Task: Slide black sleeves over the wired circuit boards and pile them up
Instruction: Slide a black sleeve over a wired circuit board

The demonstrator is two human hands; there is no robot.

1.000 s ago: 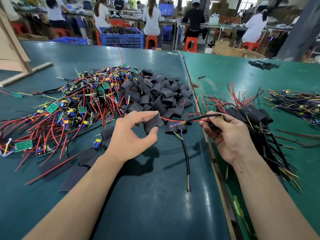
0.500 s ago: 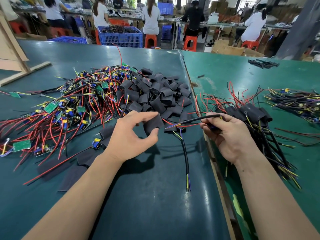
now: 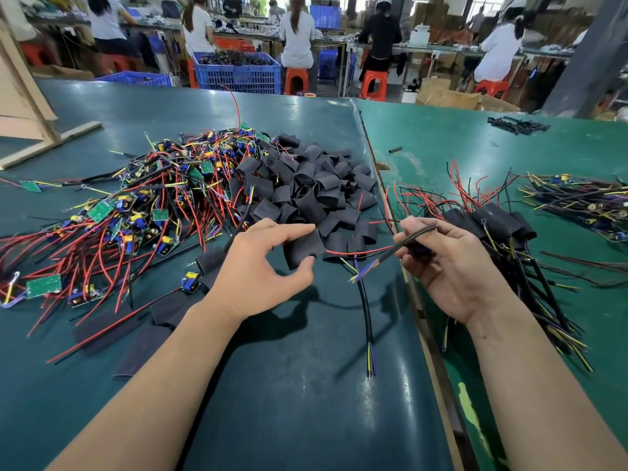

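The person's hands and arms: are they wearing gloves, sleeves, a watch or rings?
No. The left hand and right hand are bare, with no gloves. Both forearms are uncovered right down to the bottom edge of the picture, so no sleeves show. No watch, bracelet or ring can be seen on either wrist or on the fingers that show.

left hand (image 3: 258, 270) pinching, right hand (image 3: 452, 266) gripping
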